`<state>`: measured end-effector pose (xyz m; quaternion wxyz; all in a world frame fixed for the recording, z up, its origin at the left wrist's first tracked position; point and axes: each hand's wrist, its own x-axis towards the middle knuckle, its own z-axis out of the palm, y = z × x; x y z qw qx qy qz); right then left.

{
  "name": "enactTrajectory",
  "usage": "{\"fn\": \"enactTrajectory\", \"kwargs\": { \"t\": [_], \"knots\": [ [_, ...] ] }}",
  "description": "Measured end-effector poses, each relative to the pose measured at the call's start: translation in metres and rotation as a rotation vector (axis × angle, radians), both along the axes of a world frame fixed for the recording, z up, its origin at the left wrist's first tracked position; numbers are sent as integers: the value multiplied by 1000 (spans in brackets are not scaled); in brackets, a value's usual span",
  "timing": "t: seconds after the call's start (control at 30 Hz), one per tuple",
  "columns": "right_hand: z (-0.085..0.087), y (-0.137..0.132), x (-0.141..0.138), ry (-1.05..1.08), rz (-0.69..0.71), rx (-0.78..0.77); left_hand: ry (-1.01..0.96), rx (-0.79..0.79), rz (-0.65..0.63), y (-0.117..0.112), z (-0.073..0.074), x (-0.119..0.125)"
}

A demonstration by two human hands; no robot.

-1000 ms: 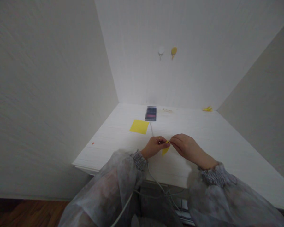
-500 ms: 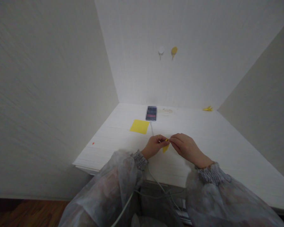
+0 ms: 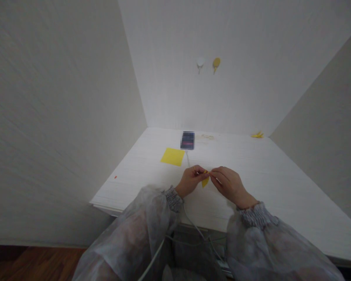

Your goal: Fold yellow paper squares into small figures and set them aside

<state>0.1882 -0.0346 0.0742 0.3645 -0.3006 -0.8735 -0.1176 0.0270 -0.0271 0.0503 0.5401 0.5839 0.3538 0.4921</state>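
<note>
A small folded piece of yellow paper (image 3: 205,182) is held above the white desk, pinched between the thumb and fingers of my left hand (image 3: 190,180). My right hand (image 3: 227,183) has its fingertips pressed together on the paper's upper right end, touching my left fingertips. The fingers hide much of the fold. A flat yellow square sheet (image 3: 172,156) lies on the desk, beyond and left of my left hand. Further off to the right, a folded yellow paper shape (image 3: 257,135) with pointed ends sits by the back wall.
A phone (image 3: 187,140) lies at the back of the white desk (image 3: 134,168), its white cable (image 3: 188,159) running toward me and over the front edge. A tiny orange scrap (image 3: 115,177) is at the left. Two round hooks (image 3: 216,63) are on the back wall; panels stand either side.
My right hand and forearm have shifted slightly left, toward my left hand. Both hands keep their pinch on the yellow paper, and the other things stay where they were.
</note>
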Motion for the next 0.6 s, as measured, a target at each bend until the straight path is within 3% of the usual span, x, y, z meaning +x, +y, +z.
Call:
{"fn": "enactTrajectory", "kwargs": {
  "t": [0.6],
  "knots": [
    [0,-9,-5,251,121,-218,-10,97,43,-3,6,-2]
  ]
}}
